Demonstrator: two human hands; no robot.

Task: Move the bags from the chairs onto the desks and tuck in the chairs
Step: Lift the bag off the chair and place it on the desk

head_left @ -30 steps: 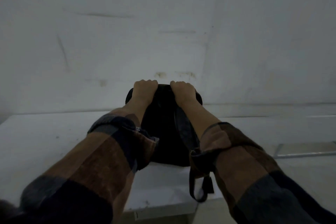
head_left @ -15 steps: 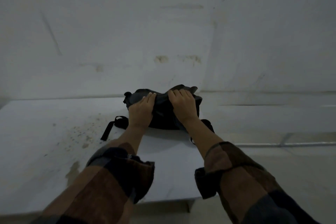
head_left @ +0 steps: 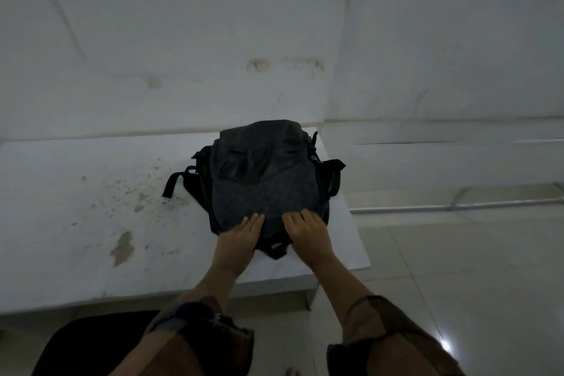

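A dark grey and black backpack (head_left: 262,180) lies flat on the right end of a white desk (head_left: 76,238), its straps spilling out on both sides. My left hand (head_left: 239,241) and my right hand (head_left: 308,238) rest palm down on the bag's near edge, fingers stretched out flat and not curled around anything. The bag's black top loop shows between the two hands. A black chair seat (head_left: 91,345) sits low at the bottom left, in front of the desk and partly hidden by my left sleeve.
The desk top has brown stains (head_left: 122,247) left of the bag. A white wall stands right behind the desk. Pale floor tiles (head_left: 457,284) lie to the right, with a metal pipe (head_left: 457,207) along the wall's foot.
The bag went from being held up by its top to lying flat on the desk. My hands have slid back to its near edge and their fingers have flattened out.
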